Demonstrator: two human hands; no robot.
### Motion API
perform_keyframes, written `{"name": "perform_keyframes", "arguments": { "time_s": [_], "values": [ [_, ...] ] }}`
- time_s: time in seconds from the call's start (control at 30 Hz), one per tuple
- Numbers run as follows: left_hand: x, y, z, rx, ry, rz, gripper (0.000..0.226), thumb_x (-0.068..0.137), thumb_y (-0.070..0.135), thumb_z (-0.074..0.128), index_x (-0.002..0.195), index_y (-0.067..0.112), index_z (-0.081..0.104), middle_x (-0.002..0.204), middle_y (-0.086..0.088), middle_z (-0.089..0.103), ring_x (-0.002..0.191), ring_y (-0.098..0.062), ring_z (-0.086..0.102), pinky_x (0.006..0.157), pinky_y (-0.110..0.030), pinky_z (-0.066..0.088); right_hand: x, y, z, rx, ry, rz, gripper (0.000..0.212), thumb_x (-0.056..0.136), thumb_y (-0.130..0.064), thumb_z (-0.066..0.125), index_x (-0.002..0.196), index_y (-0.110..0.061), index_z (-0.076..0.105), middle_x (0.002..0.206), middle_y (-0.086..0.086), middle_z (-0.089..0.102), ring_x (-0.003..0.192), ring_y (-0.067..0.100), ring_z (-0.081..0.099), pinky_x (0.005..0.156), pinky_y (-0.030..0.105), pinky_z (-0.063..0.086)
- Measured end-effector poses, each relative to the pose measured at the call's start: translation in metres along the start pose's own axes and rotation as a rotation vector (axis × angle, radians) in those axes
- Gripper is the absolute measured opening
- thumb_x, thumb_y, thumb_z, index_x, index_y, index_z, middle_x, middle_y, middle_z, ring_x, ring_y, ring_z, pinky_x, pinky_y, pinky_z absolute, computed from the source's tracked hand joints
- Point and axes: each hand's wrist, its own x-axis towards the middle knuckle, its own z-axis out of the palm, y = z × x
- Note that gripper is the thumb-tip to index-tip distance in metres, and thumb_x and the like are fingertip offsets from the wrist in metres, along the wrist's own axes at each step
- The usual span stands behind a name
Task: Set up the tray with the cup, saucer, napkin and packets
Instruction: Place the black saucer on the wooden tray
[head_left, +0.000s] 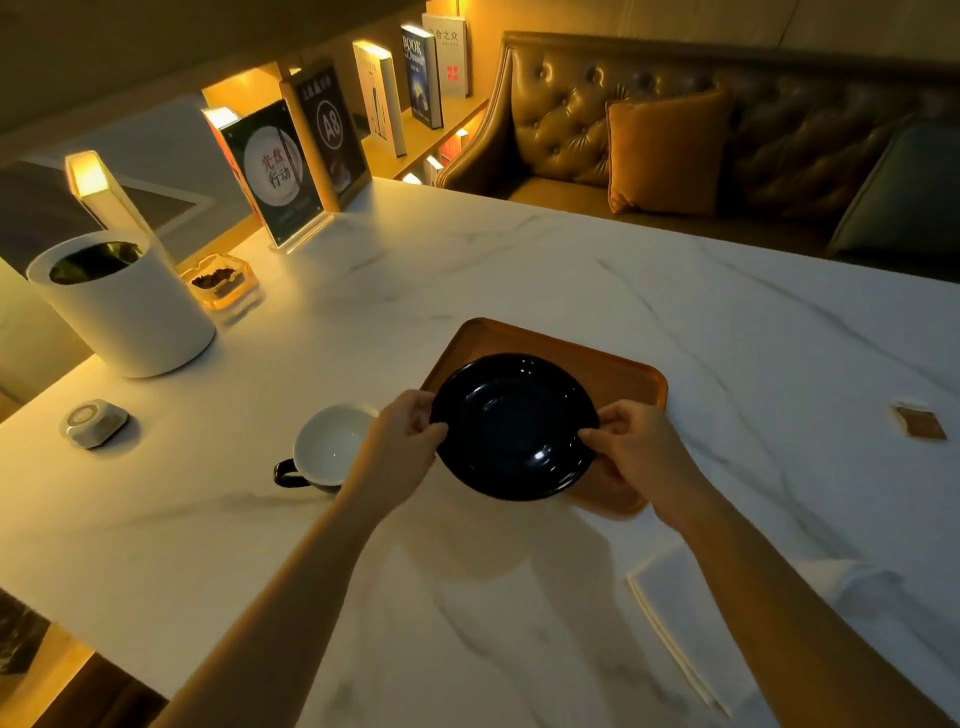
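Observation:
A dark glossy saucer (514, 426) is held over the near part of a wooden tray (613, 369) on the white marble table. My left hand (402, 441) grips its left rim and my right hand (631, 447) grips its right rim. Whether the saucer touches the tray I cannot tell. Left of the tray stands a cup (327, 447), white inside with a dark handle, partly behind my left hand. A white napkin (675, 608) lies near the table's front right, under my right forearm. A brown packet (919, 422) lies far right.
A white cylindrical bin (124, 306) and a glass ashtray (221, 283) stand at the left. A small call button (95, 422) sits near the left edge. Standing signs (275, 174) rise at the back. A leather sofa (701, 130) lies beyond the table.

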Motion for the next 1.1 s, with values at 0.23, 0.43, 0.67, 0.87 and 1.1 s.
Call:
{"name": "perform_keyframes", "arguments": {
  "time_s": [0.23,0.43,0.67,0.87,1.1],
  "values": [
    [0.063,0.01,-0.003,0.276,-0.005,0.093,0.022,0.091,0.015,0.049,0.111,0.015,0.055,0.063,0.003,0.053,0.061,-0.013,0.052,0.056,-0.028,0.04,0.054,-0.018,0.011,0.025,0.057,-0.035,0.01,0.085,-0.014,0.061,0.08,-0.021,0.055,0.069,0.001,0.063,0.043,0.004,0.057,0.038,0.015,0.045],
    [0.105,-0.002,-0.003,0.368,-0.101,-0.052,0.018,0.091,0.016,0.05,0.107,0.009,0.052,0.072,-0.007,0.06,0.068,-0.022,0.057,0.06,-0.034,0.044,0.089,-0.007,0.032,0.031,0.007,0.055,0.006,0.088,-0.013,0.058,0.092,-0.009,0.056,0.074,0.009,0.061,0.051,0.016,0.056,0.047,0.026,0.043],
    [0.131,-0.023,0.004,0.444,-0.191,-0.166,0.014,0.093,0.017,0.046,0.103,0.007,0.044,0.085,-0.013,0.055,0.069,-0.02,0.048,0.057,-0.029,0.036,0.113,0.009,0.055,-0.01,-0.02,0.119,0.006,0.088,-0.013,0.056,0.093,-0.011,0.053,0.074,0.005,0.058,0.053,0.012,0.053,0.046,0.019,0.039],
    [0.14,-0.033,0.006,0.468,-0.2,-0.159,0.017,0.093,0.017,0.045,0.103,0.004,0.043,0.094,-0.021,0.059,0.077,-0.028,0.052,0.065,-0.036,0.039,0.123,0.016,0.065,-0.007,0.0,0.141,0.009,0.089,-0.015,0.055,0.097,-0.01,0.054,0.076,0.005,0.059,0.057,0.012,0.055,0.049,0.02,0.04],
    [0.147,-0.043,0.006,0.569,-0.257,-0.127,0.016,0.093,0.019,0.046,0.102,0.006,0.043,0.089,-0.017,0.06,0.078,-0.031,0.056,0.064,-0.036,0.041,0.131,0.022,0.075,-0.043,-0.019,0.172,0.014,0.089,-0.016,0.056,0.1,-0.008,0.053,0.078,0.007,0.059,0.057,0.014,0.056,0.05,0.021,0.041]
  ]
}}
